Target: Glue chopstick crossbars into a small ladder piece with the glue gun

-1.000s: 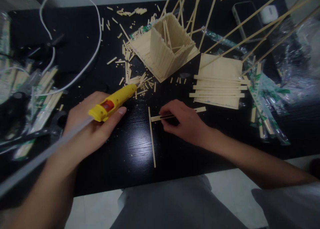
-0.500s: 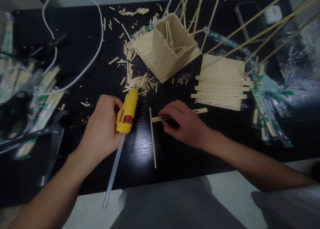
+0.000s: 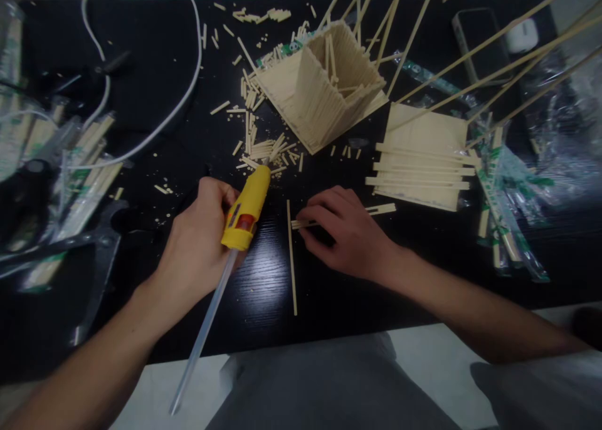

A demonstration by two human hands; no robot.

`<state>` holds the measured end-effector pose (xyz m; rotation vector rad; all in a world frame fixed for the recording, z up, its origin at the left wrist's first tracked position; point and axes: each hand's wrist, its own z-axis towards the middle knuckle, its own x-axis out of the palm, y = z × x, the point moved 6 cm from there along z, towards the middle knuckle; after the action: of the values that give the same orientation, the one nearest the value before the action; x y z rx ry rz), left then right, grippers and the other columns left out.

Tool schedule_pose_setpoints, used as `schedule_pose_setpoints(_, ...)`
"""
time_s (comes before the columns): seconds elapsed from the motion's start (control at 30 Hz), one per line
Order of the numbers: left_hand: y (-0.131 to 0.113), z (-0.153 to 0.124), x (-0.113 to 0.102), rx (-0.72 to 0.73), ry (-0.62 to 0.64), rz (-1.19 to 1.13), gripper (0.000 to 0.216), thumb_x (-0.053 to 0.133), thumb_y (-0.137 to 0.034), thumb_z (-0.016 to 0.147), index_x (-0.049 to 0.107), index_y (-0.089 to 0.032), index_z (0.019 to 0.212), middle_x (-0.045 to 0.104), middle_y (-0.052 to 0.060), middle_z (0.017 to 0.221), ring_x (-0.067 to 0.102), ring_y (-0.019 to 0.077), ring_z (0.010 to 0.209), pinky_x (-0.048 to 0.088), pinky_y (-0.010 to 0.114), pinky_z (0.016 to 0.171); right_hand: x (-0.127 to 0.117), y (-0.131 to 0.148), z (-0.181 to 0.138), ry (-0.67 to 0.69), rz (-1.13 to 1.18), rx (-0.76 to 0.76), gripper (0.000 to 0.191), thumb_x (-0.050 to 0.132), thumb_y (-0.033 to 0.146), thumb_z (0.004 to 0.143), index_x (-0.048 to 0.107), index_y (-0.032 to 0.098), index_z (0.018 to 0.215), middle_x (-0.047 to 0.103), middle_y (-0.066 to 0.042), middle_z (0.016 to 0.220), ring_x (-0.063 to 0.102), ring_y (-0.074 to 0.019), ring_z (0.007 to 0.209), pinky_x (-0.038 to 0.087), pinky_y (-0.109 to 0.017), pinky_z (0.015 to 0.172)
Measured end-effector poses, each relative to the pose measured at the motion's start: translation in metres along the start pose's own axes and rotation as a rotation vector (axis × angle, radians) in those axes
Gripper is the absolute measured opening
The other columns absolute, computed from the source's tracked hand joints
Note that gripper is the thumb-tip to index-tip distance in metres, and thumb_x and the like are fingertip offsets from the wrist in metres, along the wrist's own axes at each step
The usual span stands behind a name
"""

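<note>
My left hand (image 3: 200, 235) is closed around a yellow hot glue gun (image 3: 247, 210), its nozzle pointing away from me. A long clear glue stick (image 3: 202, 336) sticks out of the gun's back end. My right hand (image 3: 345, 232) pinches a few thin wooden sticks (image 3: 382, 209) lying crosswise on the table. Their left ends meet or nearly meet a single stick (image 3: 292, 261) that runs toward me. Beyond the hands stands an open box built of sticks (image 3: 329, 85) on a flat stick panel (image 3: 277, 85). My right fingers partly cover the pinched sticks.
A second panel with loose sticks across it (image 3: 423, 160) lies at right, near plastic wrappers (image 3: 512, 210) and a phone (image 3: 482, 44). Cut stick pieces (image 3: 263, 148) are scattered mid-table. Wrapped chopsticks (image 3: 79, 217), a black-handled tool (image 3: 101, 248) and a white cable (image 3: 174, 120) occupy the left.
The glue gun has tilted slightly, its glue stick swinging left. The whole view has shifted a little, and my right hand keeps its pinch on the sticks.
</note>
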<state>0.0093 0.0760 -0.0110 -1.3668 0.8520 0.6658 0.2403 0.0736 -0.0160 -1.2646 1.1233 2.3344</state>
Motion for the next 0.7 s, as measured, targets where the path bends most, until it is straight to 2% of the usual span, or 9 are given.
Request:
schedule_pose_setpoints(0.27,-0.009,-0.007,0.011,0.014,0.048,-0.101,0.036,0.073,-0.026,0.084,0.046,-0.030,0.107,0.061,-0.005,0.081,0.057,0.0157,0.057,0.039,0.029,0.051,-0.001,-0.005,0.004,0.012,0.091,0.050,0.010,0.067,0.013,0.102,0.070,0.022,0.105,0.076,-0.008,0.104,0.066,-0.0275,0.098,0.047,-0.042,0.083)
schedule_pose_setpoints(0.4,-0.012,-0.009,0.016,0.027,0.041,-0.156,0.040,0.078,-0.024,0.082,0.045,-0.031,0.104,0.064,-0.005,0.089,0.059,0.0143,0.063,0.043,0.028,0.053,0.000,-0.006,0.004,0.028,0.098,0.049,0.010,0.068,0.014,0.102,0.070,0.022,0.107,0.076,-0.008,0.105,0.066,-0.0281,0.099,0.047,-0.043,0.084)
schedule_pose_setpoints(0.7,-0.025,-0.009,0.023,-0.102,0.091,-0.206,0.043,0.085,-0.040,0.082,0.045,-0.029,0.097,0.062,-0.007,0.079,0.057,0.0144,0.061,0.043,0.028,0.053,0.003,-0.008,0.004,0.045,0.102,0.035,0.008,0.070,0.013,0.102,0.070,0.020,0.105,0.076,-0.009,0.106,0.064,-0.0280,0.099,0.044,-0.042,0.084)
